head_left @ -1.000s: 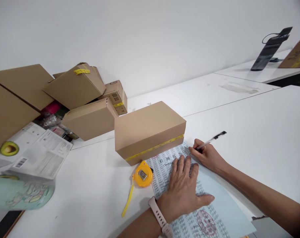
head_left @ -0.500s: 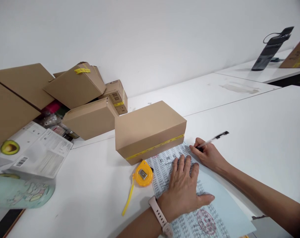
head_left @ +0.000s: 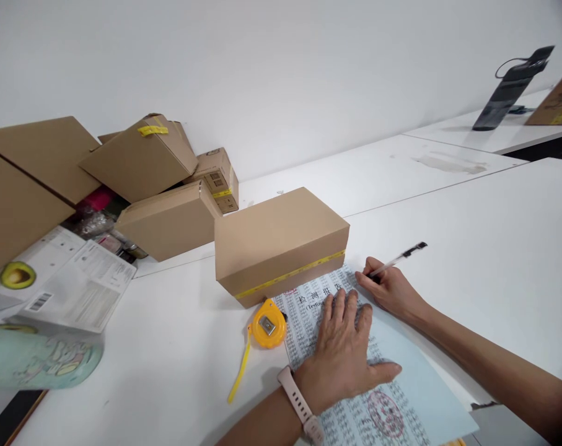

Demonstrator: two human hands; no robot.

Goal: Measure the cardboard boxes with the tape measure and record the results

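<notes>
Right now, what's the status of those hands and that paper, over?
Left hand flat on printed paper. Right hand gripping pen. Cardboard box at paper's far edge.

1. I see a pale-blue rectangular paper sheet, patterned with dark script.
2. My feed shows a rounded orange plastic tape measure.
3. I spot a boxy brown cardboard carton, yellow-striped.

Here's "检测报告" on the printed sheet, near right, with "(Testing" right below! The red round stamp nearer in is too small to read; so's the avocado-printed packaging at left, barcode and all. Far-right cardboard box: illegible scrawl!
</notes>
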